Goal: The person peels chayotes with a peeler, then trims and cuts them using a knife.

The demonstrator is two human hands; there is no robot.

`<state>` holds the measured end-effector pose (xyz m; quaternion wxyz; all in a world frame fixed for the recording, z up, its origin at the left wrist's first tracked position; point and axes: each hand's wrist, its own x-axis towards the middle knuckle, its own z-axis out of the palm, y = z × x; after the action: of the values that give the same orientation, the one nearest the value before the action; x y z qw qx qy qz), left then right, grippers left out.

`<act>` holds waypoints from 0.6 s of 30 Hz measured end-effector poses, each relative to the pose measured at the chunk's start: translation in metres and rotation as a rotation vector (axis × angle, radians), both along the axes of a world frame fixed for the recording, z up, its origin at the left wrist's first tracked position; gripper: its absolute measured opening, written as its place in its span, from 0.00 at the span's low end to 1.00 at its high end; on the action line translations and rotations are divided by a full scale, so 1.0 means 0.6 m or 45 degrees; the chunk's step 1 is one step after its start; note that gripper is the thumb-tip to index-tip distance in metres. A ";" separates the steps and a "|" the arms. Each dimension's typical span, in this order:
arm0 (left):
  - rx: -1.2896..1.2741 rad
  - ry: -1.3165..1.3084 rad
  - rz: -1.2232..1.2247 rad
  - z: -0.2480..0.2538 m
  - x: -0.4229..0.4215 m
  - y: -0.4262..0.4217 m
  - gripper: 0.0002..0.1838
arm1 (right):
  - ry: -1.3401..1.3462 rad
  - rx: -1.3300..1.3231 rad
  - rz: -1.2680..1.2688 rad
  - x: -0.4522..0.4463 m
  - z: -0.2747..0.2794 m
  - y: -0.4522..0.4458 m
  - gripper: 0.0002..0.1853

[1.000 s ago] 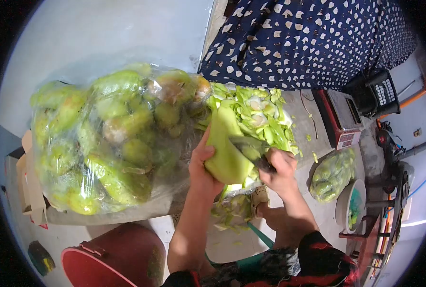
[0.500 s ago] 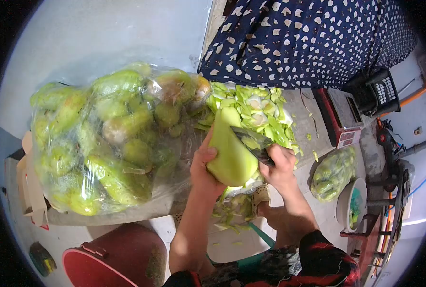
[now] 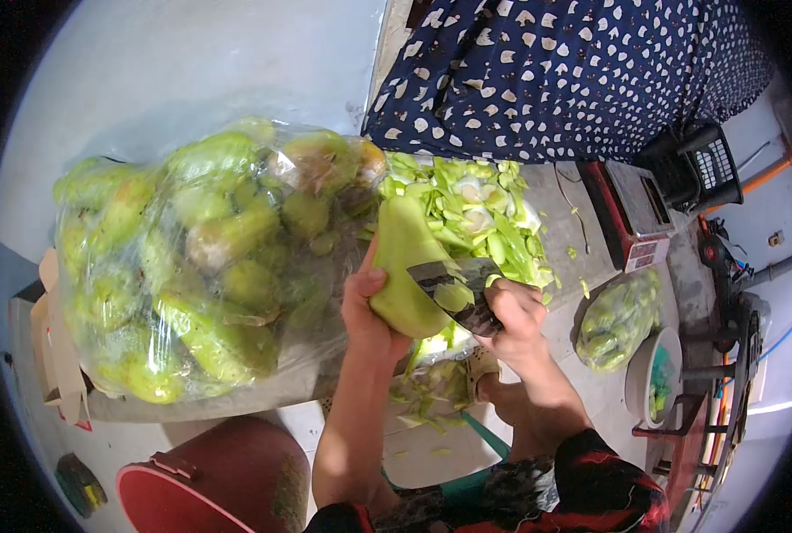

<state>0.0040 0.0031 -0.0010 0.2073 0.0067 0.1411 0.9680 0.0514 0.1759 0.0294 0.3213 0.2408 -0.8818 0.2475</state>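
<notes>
Above the pale floor, a pear-shaped light-green fruit (image 3: 405,275) is gripped by the left hand's (image 3: 368,306) fingers; a dark broad-bladed knife (image 3: 454,289) is clenched by the right's (image 3: 513,318).

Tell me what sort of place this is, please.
Probably a small food-preparation area: peelings heaped on a counter, a large plastic bag of green produce, and a scale.
</notes>
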 end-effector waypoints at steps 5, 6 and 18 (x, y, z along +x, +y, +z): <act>-0.033 -0.002 0.010 0.004 0.001 0.000 0.44 | 0.079 -0.017 0.079 -0.009 -0.006 0.002 0.17; -0.049 0.009 0.011 0.005 0.000 -0.001 0.44 | 0.080 -0.018 0.078 -0.008 -0.004 0.003 0.17; 0.071 -0.004 -0.051 0.018 0.008 -0.009 0.44 | -0.080 0.034 -0.099 -0.008 -0.020 0.029 0.19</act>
<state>0.0086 -0.0025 0.0096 0.2266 0.0140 0.1135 0.9673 0.0464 0.1934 0.0173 0.2995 0.2026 -0.9034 0.2305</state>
